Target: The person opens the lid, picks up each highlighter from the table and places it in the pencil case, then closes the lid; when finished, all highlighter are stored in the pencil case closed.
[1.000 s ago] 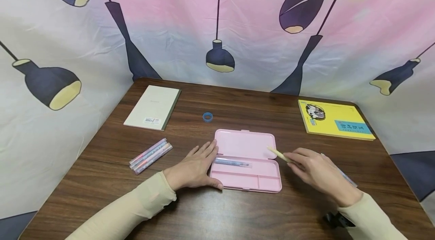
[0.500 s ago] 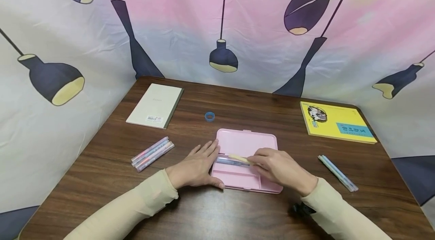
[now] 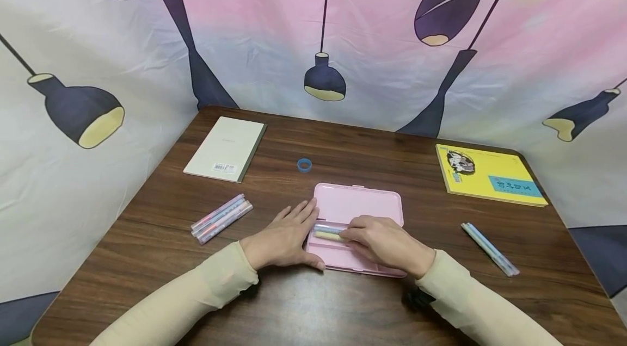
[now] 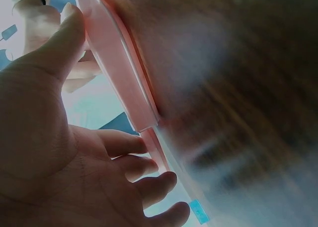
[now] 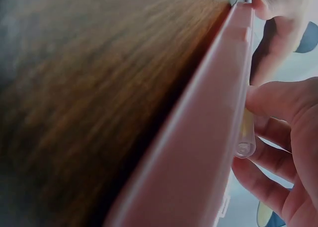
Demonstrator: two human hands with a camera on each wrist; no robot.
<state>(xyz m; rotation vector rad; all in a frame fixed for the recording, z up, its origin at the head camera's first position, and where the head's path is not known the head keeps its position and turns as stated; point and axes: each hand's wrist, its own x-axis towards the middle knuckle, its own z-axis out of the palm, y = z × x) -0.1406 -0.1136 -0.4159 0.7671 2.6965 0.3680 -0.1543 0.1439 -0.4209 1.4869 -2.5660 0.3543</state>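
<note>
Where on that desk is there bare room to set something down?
Behind the pink pencil case, between the blue ring and yellow book; also in front of it, between the sleeves. The case is crowded: the left hand touches its side, the right hand holds a yellow pen inside it.

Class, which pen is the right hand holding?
The right hand holds the yellow pen in the pink case; a blue pen lies beside it, other pens on the table.
</note>
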